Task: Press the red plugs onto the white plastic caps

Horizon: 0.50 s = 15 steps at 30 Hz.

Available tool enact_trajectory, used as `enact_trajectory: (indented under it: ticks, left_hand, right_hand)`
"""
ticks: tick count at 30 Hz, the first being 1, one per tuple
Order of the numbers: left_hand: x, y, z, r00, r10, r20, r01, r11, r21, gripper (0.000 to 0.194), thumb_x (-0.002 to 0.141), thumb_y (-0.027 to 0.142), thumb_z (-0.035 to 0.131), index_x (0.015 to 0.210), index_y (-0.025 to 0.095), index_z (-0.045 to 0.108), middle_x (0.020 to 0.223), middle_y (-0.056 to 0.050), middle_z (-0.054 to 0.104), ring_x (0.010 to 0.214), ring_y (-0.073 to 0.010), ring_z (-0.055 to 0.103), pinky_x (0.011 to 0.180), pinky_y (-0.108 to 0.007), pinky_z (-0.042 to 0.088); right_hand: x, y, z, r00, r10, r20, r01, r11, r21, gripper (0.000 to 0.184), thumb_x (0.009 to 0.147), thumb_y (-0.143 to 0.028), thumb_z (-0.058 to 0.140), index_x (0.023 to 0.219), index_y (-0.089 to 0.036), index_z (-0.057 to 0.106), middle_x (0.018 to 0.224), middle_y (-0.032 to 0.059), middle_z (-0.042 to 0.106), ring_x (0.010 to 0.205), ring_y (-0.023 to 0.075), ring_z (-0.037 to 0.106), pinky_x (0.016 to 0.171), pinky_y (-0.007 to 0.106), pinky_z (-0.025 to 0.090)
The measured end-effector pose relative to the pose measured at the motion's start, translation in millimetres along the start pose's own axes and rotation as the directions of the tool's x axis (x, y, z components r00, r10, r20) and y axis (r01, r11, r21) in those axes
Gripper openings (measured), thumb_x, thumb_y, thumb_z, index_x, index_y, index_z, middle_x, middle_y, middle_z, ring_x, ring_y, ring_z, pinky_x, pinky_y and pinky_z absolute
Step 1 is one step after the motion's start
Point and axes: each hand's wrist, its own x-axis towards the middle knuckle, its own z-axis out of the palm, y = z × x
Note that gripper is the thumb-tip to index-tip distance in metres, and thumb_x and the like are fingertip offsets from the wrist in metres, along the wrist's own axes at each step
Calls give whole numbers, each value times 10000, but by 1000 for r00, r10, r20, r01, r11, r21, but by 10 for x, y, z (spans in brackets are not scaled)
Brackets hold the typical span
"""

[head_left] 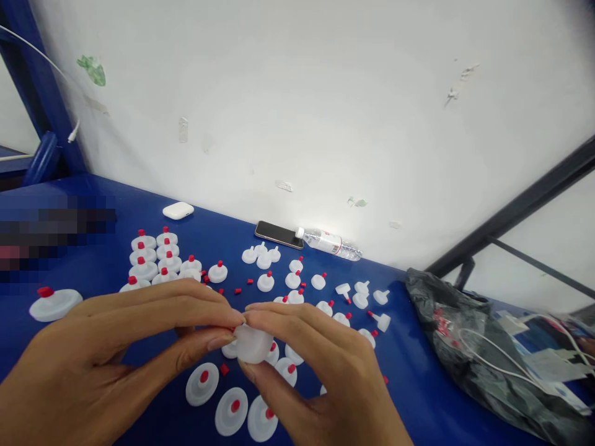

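Note:
My left hand (111, 353) and my right hand (320, 371) meet over the blue table (418, 384), fingertips pinched together on one white plastic cap (253, 344). The right thumb sits under the cap and the left fingers press on its top left. Below the hands lie several white caps with red tips (231, 410), face up. More white caps with red tips (153, 254) stand grouped at the left, and loose white nozzle caps (357, 297) with small red plugs (238, 289) are scattered in the middle.
A white earbud case (178, 210), a dark phone (277, 235) and a lying clear water bottle (332, 243) sit along the white wall. A black plastic bag (465, 347) with white cables lies at the right. A larger white cap (54, 303) rests far left.

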Motion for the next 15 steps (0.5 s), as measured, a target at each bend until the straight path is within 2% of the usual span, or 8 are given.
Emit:
enact_trajectory:
  ticks: [2, 4, 6, 8, 11, 13, 15]
  left_hand:
    - [14, -29, 15, 998, 47, -35, -45, 998, 37, 260, 1175, 607, 725, 1089, 462, 922, 1087, 109, 940, 981, -161, 931, 975, -190, 749]
    - [12, -69, 13, 997, 46, -56, -42, 997, 70, 238, 1160, 567, 705, 1105, 463, 912, 1100, 137, 942, 992, -147, 937, 991, -159, 737]
    - [0, -113, -10, 999, 8, -50, -3, 996, 88, 250, 1137, 558, 685, 1100, 453, 909, 1077, 138, 939, 963, -155, 934, 947, -169, 746]
    - [-12, -156, -46, 999, -48, -25, 50, 995, 82, 277, 1123, 568, 678, 1130, 427, 917, 1054, 113, 939, 865, -172, 912, 772, -188, 744]
    - [-19, -201, -80, 995, -87, 44, 83, 994, 71, 288, 1149, 552, 679, 1200, 386, 908, 929, 92, 900, 621, -155, 788, 490, -202, 613]
    - [-18, -213, -82, 999, -24, 38, 20, 993, 113, 292, 1178, 514, 642, 1214, 388, 903, 797, 104, 831, 630, -157, 785, 538, -198, 626]
    - [-17, -223, -79, 997, 71, 8, -72, 981, 180, 322, 1189, 487, 602, 1217, 401, 911, 769, 109, 808, 753, -162, 845, 706, -191, 683]
  right_hand:
    - [-29, -22, 48, 998, 53, -40, -53, 998, -20, 452, 1061, -178, 936, 1465, -373, 884, 1380, -33, 977, 1214, 235, 965, 1160, 303, 752]
    - [-18, -51, 93, 991, 77, -107, -73, 997, 38, 510, 1046, -129, 917, 1472, -403, 857, 1383, -64, 970, 1206, 208, 959, 1141, 261, 742]
    - [37, -69, 124, 993, 26, -119, -10, 992, 125, 507, 1011, -58, 902, 1406, -372, 866, 1339, -69, 970, 1177, 167, 956, 1111, 194, 723]
    - [101, -68, 147, 991, -37, -127, 61, 980, 188, 458, 993, -14, 901, 1334, -319, 881, 1309, -56, 974, 1167, 134, 952, 1102, 135, 695]
    - [137, -38, 193, 987, -43, -156, 76, 973, 217, 430, 1031, -36, 913, 1365, -306, 887, 1369, -48, 976, 1270, 145, 942, 1184, 143, 664]
    - [122, -18, 235, 984, -41, -173, 77, 975, 207, 445, 1068, -101, 937, 1440, -339, 878, 1418, -60, 970, 1330, 167, 932, 1218, 167, 662]
    - [104, -8, 275, 979, -64, -194, 98, 980, 174, 435, 1097, -167, 953, 1487, -343, 875, 1443, -47, 965, 1345, 185, 931, 1223, 177, 667]
